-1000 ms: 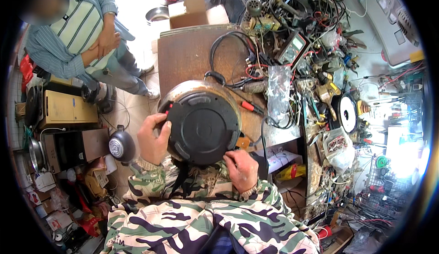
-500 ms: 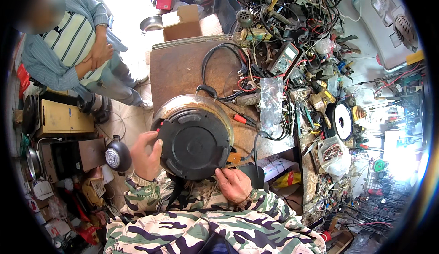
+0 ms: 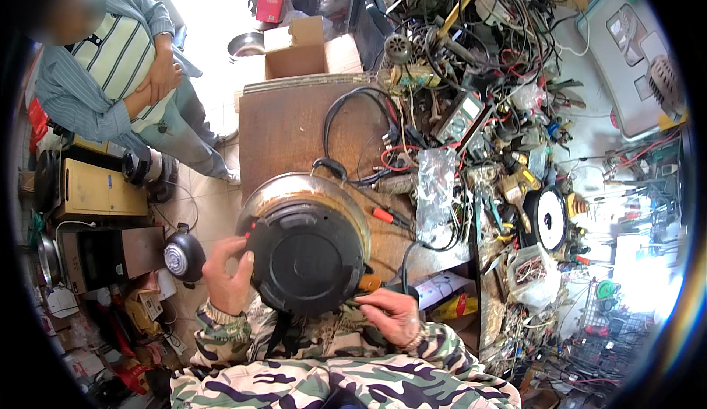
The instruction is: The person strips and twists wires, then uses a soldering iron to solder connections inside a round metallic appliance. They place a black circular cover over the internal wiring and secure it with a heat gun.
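Note:
A round metal pan (image 3: 254,195) lies bottom up at the near end of the wooden bench, with a dark handle (image 3: 329,166) at its far side. Over its underside sits a round black base cover (image 3: 308,261), offset toward me so that a stained crescent of metal shows beyond it. My left hand (image 3: 228,275) has thumb and forefinger at the cover's left edge, beside small red bits. At the near right edge, my right hand (image 3: 394,316) is closed with its fingertips against the cover. An orange piece (image 3: 370,282) shows just above those fingers. The cover hides what lies beneath.
A multimeter (image 3: 462,116), a clear plastic bag (image 3: 436,195), a red-tipped lead (image 3: 384,215) and tangled cables crowd the right side. An open cardboard box (image 3: 294,51) stands beyond the bench. Another person (image 3: 121,77) stands at the far left, arms crossed. A small pan (image 3: 183,256) hangs left.
The black cover has shifted toward me relative to the pan, baring more metal at the far side. Both hands have moved nearer with it. The view has also shifted slightly.

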The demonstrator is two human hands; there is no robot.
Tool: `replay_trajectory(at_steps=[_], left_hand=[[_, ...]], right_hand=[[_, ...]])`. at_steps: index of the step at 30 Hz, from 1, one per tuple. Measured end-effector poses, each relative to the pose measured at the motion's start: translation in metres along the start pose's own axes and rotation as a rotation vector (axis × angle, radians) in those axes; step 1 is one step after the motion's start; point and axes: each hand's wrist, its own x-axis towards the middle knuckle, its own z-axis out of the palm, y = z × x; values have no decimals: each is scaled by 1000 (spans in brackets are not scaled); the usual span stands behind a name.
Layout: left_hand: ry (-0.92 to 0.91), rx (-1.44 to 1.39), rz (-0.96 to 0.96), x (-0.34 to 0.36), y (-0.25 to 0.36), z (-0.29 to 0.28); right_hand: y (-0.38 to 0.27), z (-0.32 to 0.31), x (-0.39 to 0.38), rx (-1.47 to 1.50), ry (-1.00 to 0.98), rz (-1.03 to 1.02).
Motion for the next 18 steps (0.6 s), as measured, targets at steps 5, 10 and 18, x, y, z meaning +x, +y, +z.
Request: replay_trajectory(at_steps=[5,10,18], left_hand=[[-18,-29,-23,2,6,0],[-2,-68,-105,1,14,1],[30,-9,-156,-3,18,1]], right_hand=[[-1,-71,103,-212,279,87],[59,-102,293,-471,323,-206],[145,-56,455,-838,157,-266]])
